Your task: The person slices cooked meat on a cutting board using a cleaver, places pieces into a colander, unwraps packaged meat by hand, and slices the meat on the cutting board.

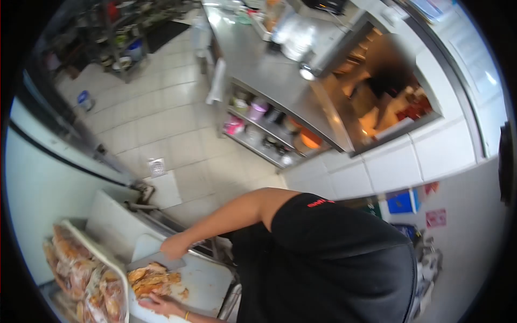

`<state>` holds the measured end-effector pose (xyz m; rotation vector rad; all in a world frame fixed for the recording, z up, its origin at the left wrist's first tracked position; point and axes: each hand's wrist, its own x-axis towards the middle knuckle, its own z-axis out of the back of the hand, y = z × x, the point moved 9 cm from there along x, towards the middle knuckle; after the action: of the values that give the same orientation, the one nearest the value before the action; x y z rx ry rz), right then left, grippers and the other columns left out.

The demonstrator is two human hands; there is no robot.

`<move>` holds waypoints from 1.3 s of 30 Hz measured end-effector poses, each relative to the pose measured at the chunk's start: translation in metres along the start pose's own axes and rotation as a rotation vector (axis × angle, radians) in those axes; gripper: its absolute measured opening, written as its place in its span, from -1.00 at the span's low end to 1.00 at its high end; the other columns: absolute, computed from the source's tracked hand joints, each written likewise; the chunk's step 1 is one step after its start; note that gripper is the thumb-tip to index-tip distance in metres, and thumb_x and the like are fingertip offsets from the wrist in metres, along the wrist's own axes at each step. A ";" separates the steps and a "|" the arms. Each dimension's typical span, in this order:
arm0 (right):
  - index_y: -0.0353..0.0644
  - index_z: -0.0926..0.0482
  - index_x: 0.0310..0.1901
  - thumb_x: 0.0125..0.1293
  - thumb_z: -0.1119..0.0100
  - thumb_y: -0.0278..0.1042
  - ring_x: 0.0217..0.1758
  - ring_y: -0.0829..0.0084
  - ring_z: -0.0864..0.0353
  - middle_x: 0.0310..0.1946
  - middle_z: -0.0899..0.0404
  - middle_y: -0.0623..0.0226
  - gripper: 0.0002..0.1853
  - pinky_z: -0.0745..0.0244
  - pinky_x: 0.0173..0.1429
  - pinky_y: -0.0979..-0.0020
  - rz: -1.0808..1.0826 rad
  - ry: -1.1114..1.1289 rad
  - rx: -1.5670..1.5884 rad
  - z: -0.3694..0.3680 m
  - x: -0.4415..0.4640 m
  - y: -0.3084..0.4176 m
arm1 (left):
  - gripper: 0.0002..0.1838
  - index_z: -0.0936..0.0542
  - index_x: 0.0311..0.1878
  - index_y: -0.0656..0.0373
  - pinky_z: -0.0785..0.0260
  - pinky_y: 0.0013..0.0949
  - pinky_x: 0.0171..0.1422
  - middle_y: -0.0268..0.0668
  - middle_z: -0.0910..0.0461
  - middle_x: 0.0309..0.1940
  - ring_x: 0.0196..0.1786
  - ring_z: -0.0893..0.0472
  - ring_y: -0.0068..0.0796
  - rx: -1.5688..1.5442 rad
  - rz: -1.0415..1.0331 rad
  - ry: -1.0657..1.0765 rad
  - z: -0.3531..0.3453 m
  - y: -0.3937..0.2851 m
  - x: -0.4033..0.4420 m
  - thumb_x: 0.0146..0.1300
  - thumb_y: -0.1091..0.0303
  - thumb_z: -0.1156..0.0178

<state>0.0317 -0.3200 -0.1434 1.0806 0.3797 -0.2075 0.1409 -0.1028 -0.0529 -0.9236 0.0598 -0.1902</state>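
Observation:
My right hand [175,246] is closed around the handle of a cleaver [173,264], whose broad grey blade lies low over the cutting board [207,282]. Beside the blade is a pile of chopped cooked meat [151,279], browned and cut in strips, with small scraps to its right. At the near side of the pile, my left hand [160,304] has its fingers stretched out against the meat; a yellow band circles that wrist. The cleaver's handle is mostly hidden by my fist.
A white-rimmed tray [123,269] of large cooked meat pieces [81,274] stands left of the board. Further off is a steel counter [258,70] with tubs on shelves below. Another person [385,75] shows through a wall opening. Tiled floor [177,118] lies between.

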 end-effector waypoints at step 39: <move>-0.25 -0.49 0.05 0.33 -0.09 -0.41 -0.68 0.40 -0.49 -0.52 -0.55 0.20 -0.72 -0.42 -0.56 0.33 0.618 0.914 -0.015 -0.225 -0.112 0.309 | -0.46 -0.55 0.23 0.15 -0.06 -0.05 0.54 0.09 -0.29 0.39 0.45 -0.27 0.07 0.460 0.266 -1.154 0.286 -0.021 -0.259 0.13 0.27 -0.25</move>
<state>-0.0090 0.0200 0.0602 1.1829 0.8268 0.8684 -0.0785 0.1582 0.1284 -0.4490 -0.8906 0.5720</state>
